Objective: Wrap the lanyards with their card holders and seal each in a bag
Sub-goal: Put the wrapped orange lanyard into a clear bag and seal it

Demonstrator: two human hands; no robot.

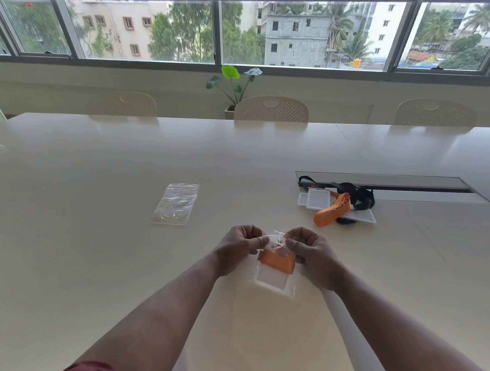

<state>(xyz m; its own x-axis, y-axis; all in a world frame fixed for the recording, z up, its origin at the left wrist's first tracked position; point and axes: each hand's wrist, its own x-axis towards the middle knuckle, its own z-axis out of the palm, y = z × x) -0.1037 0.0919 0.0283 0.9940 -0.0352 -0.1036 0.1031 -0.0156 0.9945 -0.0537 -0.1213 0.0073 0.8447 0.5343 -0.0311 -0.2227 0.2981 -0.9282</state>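
Observation:
A clear plastic bag hangs just above the white table, in front of me. Inside it sit a white card holder and an orange lanyard wound around its top. My left hand pinches the bag's upper edge on the left, and my right hand pinches the same edge on the right. Thumbs and fingers press the top strip together. A pile of loose lanyards and card holders, orange and black, lies further right.
Empty clear bags lie flat on the table to the left of my hands. A recessed cable slot runs along the table behind the pile. Pale chairs line the far edge, below a window.

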